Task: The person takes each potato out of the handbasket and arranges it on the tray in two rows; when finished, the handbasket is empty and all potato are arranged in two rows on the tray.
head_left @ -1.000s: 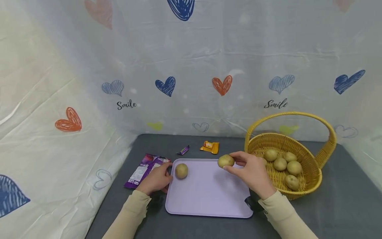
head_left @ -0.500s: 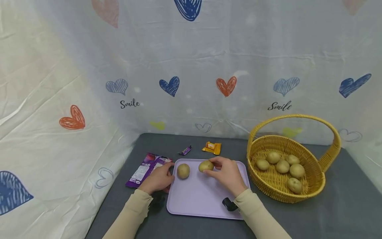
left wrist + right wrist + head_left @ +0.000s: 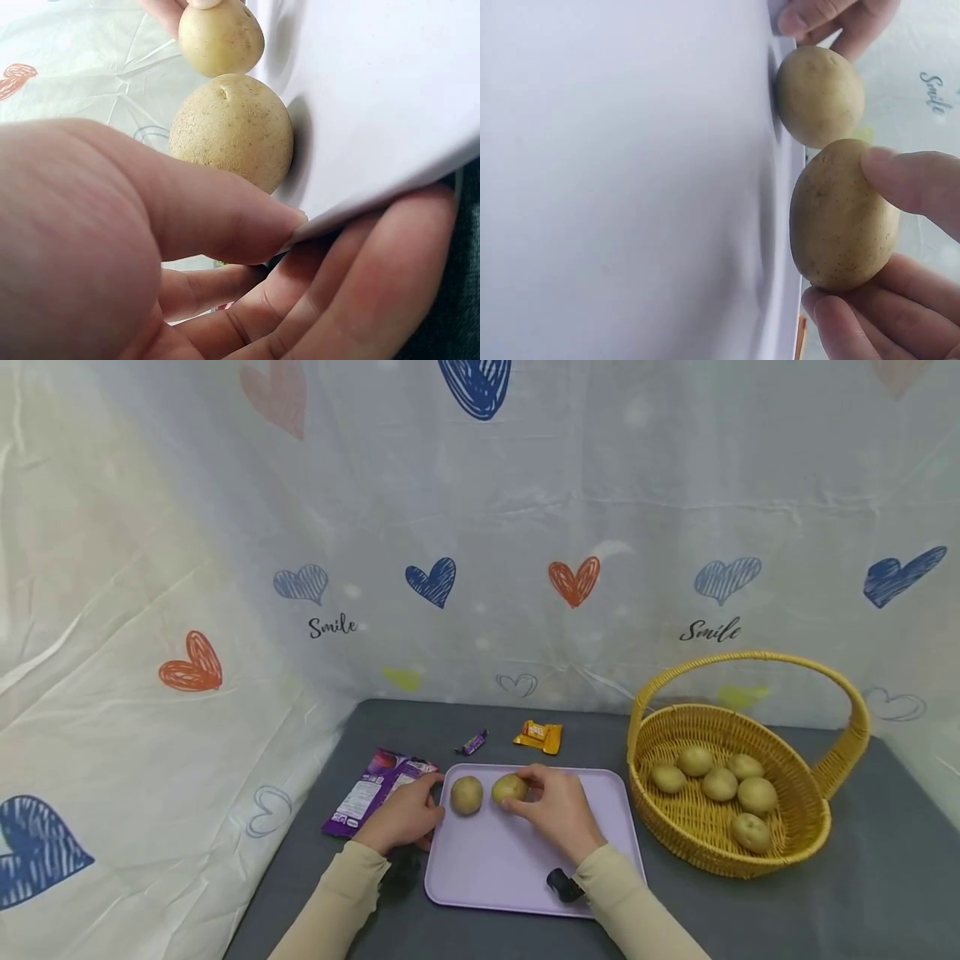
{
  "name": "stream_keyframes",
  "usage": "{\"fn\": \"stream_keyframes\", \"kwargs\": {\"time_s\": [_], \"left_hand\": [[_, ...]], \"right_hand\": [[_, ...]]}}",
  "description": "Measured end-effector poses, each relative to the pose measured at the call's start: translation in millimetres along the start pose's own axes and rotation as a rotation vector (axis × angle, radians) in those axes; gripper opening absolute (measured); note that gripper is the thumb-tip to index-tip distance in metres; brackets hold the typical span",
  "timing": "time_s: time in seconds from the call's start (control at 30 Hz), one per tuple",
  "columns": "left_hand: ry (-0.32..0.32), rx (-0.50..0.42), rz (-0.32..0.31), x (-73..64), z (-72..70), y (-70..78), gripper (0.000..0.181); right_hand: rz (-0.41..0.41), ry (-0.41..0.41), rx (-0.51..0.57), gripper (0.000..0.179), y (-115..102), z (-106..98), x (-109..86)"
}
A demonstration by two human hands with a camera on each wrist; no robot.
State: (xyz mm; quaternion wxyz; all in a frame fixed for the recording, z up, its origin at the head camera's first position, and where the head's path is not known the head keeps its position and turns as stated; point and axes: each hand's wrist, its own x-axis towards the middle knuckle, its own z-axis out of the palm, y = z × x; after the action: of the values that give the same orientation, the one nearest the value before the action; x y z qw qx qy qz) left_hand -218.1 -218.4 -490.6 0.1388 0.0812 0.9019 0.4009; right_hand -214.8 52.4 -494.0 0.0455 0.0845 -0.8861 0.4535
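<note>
On the lavender tray (image 3: 480, 872), my right hand (image 3: 561, 810) grips a potato (image 3: 508, 788) between thumb and fingers. In the right wrist view the held potato (image 3: 841, 221) is low over or touching the tray; I cannot tell which. Another potato (image 3: 467, 796) sits to its left, near the tray's left edge. My left hand (image 3: 405, 816) pinches that edge. The left wrist view shows its thumb at the rim and fingers (image 3: 405, 255) underneath, close to the resting potato (image 3: 232, 127).
A yellow wicker basket (image 3: 678, 847) with a tall handle and several potatoes (image 3: 757, 795) stands right of the tray. A purple snack packet (image 3: 363, 797) lies beside my left hand. Behind the tray are a small purple sweet (image 3: 474, 742) and an orange-wrapped one (image 3: 538, 737).
My right hand has carried its potato leftwards from the basket side, over the tray to beside the resting potato. My left hand has stayed at the tray's left edge.
</note>
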Motion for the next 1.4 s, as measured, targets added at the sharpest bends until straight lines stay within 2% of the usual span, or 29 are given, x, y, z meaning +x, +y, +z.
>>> {"fn": "stream_keyframes", "kwargs": {"time_s": [0.27,0.57,1.4], "left_hand": [[0.015,-0.018,-0.011,-4.8,-1.2,0.0,0.060],[0.018,-0.002,-0.008,-3.7,0.3,-1.7,0.060],[0.015,0.016,-0.012,-2.0,0.2,4.3,0.060]], "right_hand": [[-0.035,-0.007,-0.034,0.043,-2,8,0.7],[-0.060,-0.006,-0.088,0.041,0,13,-0.7],[-0.068,-0.032,-0.077,0.045,2,4,1.0]]}}
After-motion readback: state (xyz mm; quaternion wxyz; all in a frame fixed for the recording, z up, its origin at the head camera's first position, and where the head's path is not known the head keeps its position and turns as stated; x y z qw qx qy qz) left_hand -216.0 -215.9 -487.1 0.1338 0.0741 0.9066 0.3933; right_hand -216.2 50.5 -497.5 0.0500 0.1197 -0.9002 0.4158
